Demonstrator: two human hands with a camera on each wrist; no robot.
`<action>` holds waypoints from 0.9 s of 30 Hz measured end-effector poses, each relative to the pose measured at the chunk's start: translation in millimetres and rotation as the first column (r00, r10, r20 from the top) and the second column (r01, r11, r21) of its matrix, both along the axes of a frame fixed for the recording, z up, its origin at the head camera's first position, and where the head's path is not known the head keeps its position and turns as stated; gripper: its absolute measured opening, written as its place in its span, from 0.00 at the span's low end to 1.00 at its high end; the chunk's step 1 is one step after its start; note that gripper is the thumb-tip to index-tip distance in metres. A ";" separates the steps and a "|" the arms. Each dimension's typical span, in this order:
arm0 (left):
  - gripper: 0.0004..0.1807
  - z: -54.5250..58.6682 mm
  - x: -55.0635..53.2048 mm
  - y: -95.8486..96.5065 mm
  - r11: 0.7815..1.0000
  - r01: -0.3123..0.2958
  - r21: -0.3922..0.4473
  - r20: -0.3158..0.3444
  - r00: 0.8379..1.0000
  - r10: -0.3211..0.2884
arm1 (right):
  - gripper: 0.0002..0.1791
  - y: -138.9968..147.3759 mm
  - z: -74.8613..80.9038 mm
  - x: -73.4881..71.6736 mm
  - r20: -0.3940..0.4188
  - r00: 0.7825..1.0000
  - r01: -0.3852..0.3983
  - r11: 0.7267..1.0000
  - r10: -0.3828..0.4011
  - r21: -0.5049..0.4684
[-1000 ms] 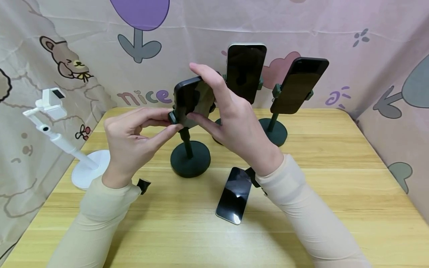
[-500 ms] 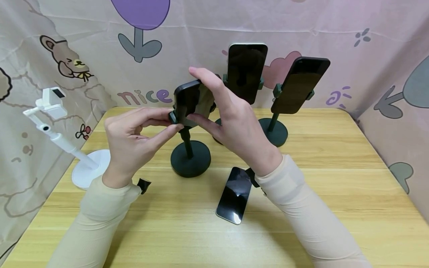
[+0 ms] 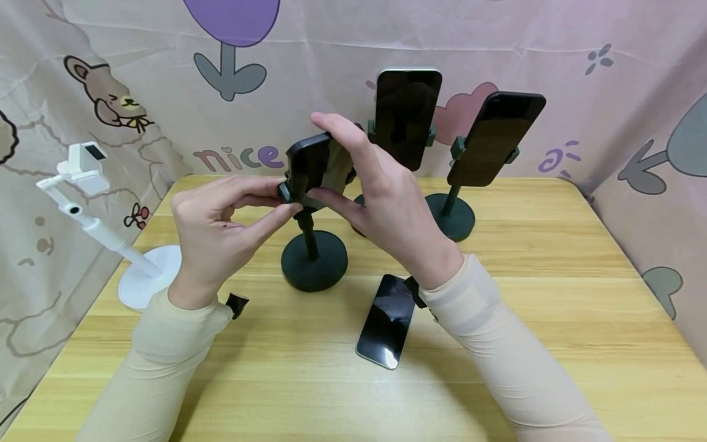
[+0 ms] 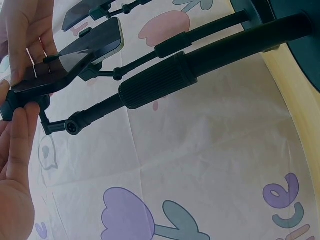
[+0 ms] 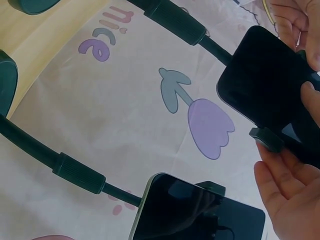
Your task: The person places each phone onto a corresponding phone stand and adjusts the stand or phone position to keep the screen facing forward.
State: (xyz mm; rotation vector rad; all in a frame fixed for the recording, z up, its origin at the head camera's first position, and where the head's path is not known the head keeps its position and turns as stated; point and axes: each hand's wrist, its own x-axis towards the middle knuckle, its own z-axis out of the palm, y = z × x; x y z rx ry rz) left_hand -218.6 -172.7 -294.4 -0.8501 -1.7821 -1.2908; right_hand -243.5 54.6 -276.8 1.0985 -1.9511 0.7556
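A dark phone [image 3: 308, 164] sits in the clamp of a dark green phone stand [image 3: 314, 263], its screen tilted. My left hand [image 3: 221, 230] pinches the clamp's left jaw between thumb and fingers, also visible in the left wrist view beside the clamp end [image 4: 9, 107]. My right hand [image 3: 394, 212] grips the phone from the right, thumb on the screen and index finger reaching over the top edge. In the right wrist view, right-hand fingers [image 5: 282, 180] lie against the other clamp jaw, and the phone [image 5: 265, 75] shows a black screen. The stand's joint is partly hidden behind the phone.
Behind stand two more green stands bearing a light-rimmed phone [image 3: 409, 116] and a black phone [image 3: 495, 140]. Another phone [image 3: 385, 322] lies flat on the wooden table [image 3: 287, 380], under the right wrist. A white stand [image 3: 149, 276] is at left. A printed curtain surrounds the table.
The held phone's top edge and my right index finger have dipped slightly. My left hand keeps its place at the clamp.
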 end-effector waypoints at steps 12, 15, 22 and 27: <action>0.16 -1.1 -0.6 -0.4 1.000 0.008 0.007 0.003 1.000 -0.008 | 0.38 0.1 -0.9 -0.2 0.000 1.000 0.008 1.000 -0.008 0.004; 0.16 -1.1 -0.7 -0.3 1.000 0.012 0.009 0.005 1.000 -0.012 | 0.38 0.2 -1.2 -0.2 0.002 1.000 0.008 1.000 -0.008 0.003; 0.17 -1.0 -0.3 -1.2 1.000 0.010 0.002 0.012 1.000 -0.010 | 0.39 0.0 -0.9 -0.4 0.006 1.000 0.003 1.000 -0.003 0.005; 0.16 -0.2 0.2 -0.5 1.000 0.003 0.001 0.017 1.000 -0.003 | 0.42 1.4 0.1 -0.2 0.030 0.999 -0.043 0.999 0.043 -0.011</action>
